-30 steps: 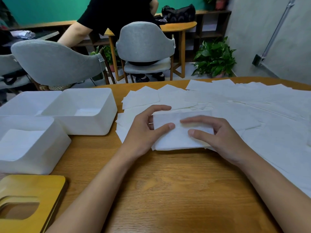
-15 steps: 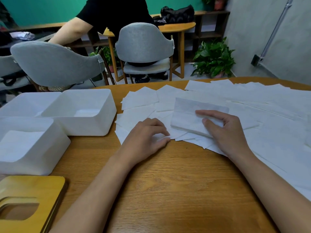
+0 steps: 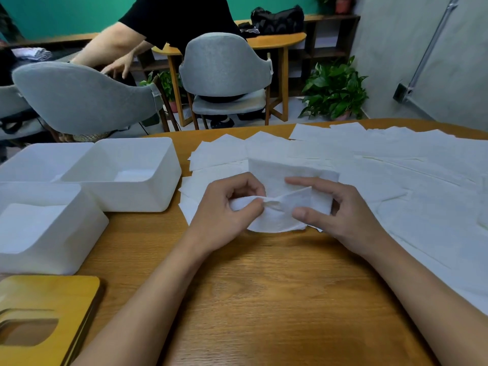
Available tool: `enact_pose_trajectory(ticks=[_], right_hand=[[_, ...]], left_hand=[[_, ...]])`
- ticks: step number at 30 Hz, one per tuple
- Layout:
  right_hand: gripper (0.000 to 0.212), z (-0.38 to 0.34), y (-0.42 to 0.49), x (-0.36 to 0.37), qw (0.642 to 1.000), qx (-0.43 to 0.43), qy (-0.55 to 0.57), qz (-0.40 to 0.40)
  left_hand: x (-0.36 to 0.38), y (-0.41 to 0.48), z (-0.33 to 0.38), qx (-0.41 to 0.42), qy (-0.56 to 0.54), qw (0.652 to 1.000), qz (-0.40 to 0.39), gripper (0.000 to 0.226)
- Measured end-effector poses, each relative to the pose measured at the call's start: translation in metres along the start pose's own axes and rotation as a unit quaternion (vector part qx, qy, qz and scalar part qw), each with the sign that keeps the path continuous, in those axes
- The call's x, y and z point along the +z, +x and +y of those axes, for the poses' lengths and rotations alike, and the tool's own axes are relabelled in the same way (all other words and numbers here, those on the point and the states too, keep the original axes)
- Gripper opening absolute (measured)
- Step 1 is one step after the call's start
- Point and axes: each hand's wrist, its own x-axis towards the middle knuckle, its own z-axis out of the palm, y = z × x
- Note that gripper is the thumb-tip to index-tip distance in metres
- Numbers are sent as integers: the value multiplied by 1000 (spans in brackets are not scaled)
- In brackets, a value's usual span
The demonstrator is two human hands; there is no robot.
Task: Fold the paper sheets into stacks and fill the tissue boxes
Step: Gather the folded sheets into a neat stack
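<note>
A white paper sheet is lifted a little off the wooden table between both hands. My left hand pinches its crumpled left edge. My right hand grips its right part between thumb and fingers. Behind it lies a folded sheet, and many loose white sheets cover the table's right half. Three white open tissue boxes stand at the left: one near box with paper inside, one middle box, one far box.
A yellow wooden lid with a cut-out slot lies at the front left corner. Beyond the table stand grey chairs, a potted plant and a person in black reaching left.
The folded sheet was pushed away to the back right. Both hands then came together and picked up a loose sheet, now held between them. The person behind has leaned left.
</note>
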Motion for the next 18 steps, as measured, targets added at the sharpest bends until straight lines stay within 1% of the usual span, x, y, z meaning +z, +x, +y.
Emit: enact_pose_trajectory(ticks=[2, 4, 5, 6, 9, 13, 15, 18], right_hand=[[34, -3, 0, 5, 1000, 21, 20, 5], [13, -3, 1, 9, 998, 28, 35, 40], [7, -2, 1, 10, 997, 29, 42, 54], [7, -1, 2, 9, 996, 32, 51, 60], [20, -2, 2, 7, 995, 48, 69, 46], [43, -4, 2, 9, 999, -3, 30, 28], [54, -4, 2, 9, 999, -11, 24, 23], [64, -3, 2, 9, 999, -10, 36, 24]], left_hand=[[0, 1, 1, -18, -22, 1000, 3, 5], [1, 2, 0, -36, -26, 999, 4, 6], [1, 2, -1, -41, -21, 999, 7, 10], [1, 2, -1, -44, -14, 999, 13, 14], [2, 4, -3, -50, -6, 998, 35, 21], [7, 4, -1, -77, -42, 994, 59, 27], [9, 4, -1, -86, -56, 992, 71, 29], [8, 4, -1, -115, -94, 987, 55, 24]])
